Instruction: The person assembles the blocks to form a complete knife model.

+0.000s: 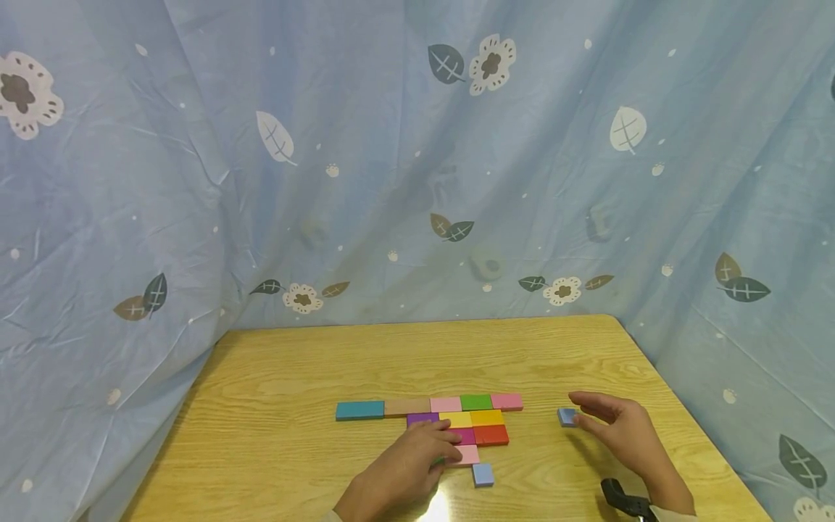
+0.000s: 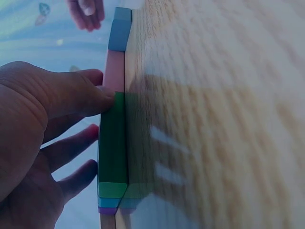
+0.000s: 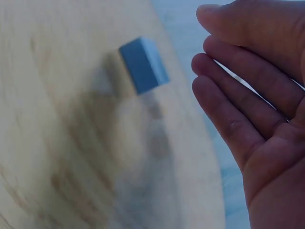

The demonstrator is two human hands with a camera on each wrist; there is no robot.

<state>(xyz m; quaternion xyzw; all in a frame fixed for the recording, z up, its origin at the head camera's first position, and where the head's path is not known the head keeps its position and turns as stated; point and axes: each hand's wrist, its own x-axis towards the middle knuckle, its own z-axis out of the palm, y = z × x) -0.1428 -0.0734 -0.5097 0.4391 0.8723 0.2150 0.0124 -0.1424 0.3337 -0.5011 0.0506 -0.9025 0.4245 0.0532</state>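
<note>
My left hand rests over the left part of several flat coloured blocks laid edge to edge. In the left wrist view its thumb touches a green block near its join with a pale pink block; the other fingers spread over the blocks. A small light blue block lies at the near end, beside the pale pink one. On the right, my right hand hovers with fingers extended next to another small blue block. The right wrist view shows a gap between that block and the fingers.
The far row runs from a teal block through a tan block to a rose pink block. Nearer lie an orange block and a red block. A patterned blue curtain surrounds the wooden table.
</note>
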